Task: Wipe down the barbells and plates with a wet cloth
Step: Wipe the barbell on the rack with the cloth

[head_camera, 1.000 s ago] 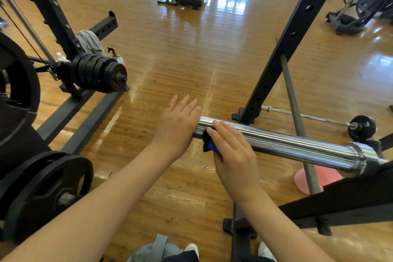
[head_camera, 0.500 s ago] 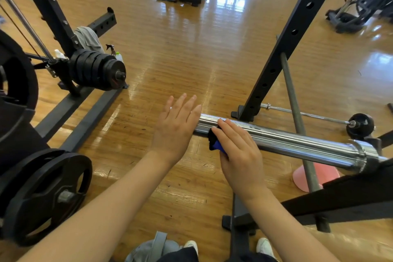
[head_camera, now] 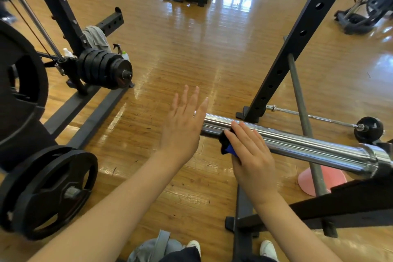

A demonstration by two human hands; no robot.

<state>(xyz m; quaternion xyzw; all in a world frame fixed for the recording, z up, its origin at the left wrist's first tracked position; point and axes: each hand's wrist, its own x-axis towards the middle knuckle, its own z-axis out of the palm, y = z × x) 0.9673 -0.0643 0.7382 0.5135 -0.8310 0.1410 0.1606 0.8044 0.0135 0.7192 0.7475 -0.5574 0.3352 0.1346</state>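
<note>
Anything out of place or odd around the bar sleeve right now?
Nothing damaged or spilled. One loose item: a pink cone lies on the floor under the chrome barbell sleeve, beside the rack's foot. The right hand presses the blue cloth on the sleeve; the left hand is open.

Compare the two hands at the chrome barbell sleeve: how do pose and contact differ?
The right hand lies across the chrome barbell sleeve and presses a blue-and-black cloth against it; the left hand holds nothing. The left hand's fingers are straight and spread, pointing away from the camera, at the sleeve's free end; the right hand's fingers drape over the sleeve. Whether the left hand touches the sleeve end cannot be told. Both are bare.
</note>
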